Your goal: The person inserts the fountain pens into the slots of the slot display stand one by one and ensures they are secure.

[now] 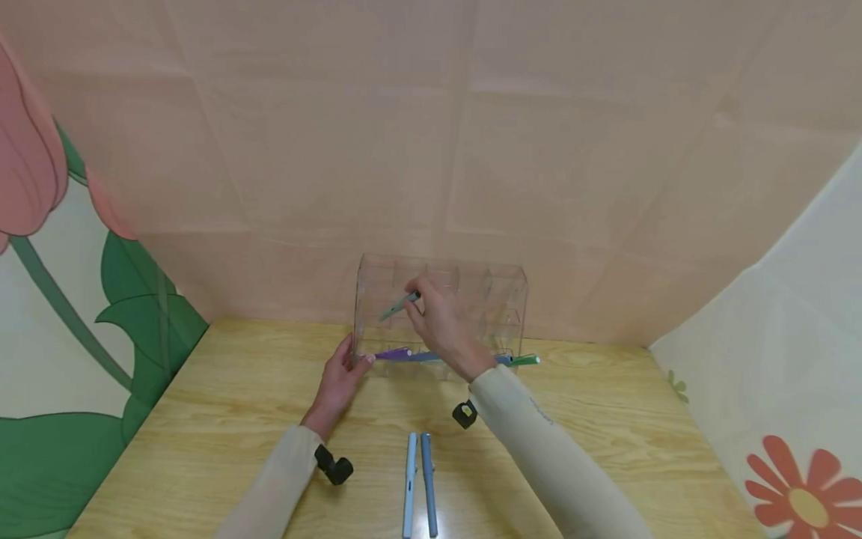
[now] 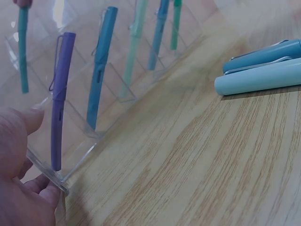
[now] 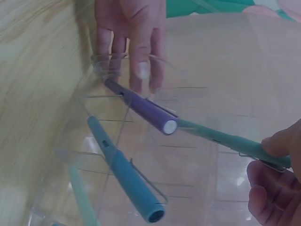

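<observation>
A clear acrylic pen rack (image 1: 498, 299) stands at the back of the wooden table. My left hand (image 1: 355, 364) rests with straight fingers (image 3: 141, 66) against the rack's lower left corner (image 2: 51, 176), next to a purple pen (image 2: 59, 99) in the end slot. My right hand (image 1: 417, 297) pinches a teal pen (image 3: 221, 138) by its clipped end and holds it slanted in front of the rack's upper left part, above the purple pen (image 3: 141, 106). Other slots along the bottom row hold a blue pen (image 2: 99, 70), a mint pen (image 2: 133, 47) and further pens, ending with a green pen (image 1: 526, 360).
Two loose pens, a light blue pen (image 1: 410, 483) and a darker blue pen (image 1: 428, 483), lie side by side near the table's front edge. A pink wall rises right behind the rack. Flower-patterned panels close off the left and right sides.
</observation>
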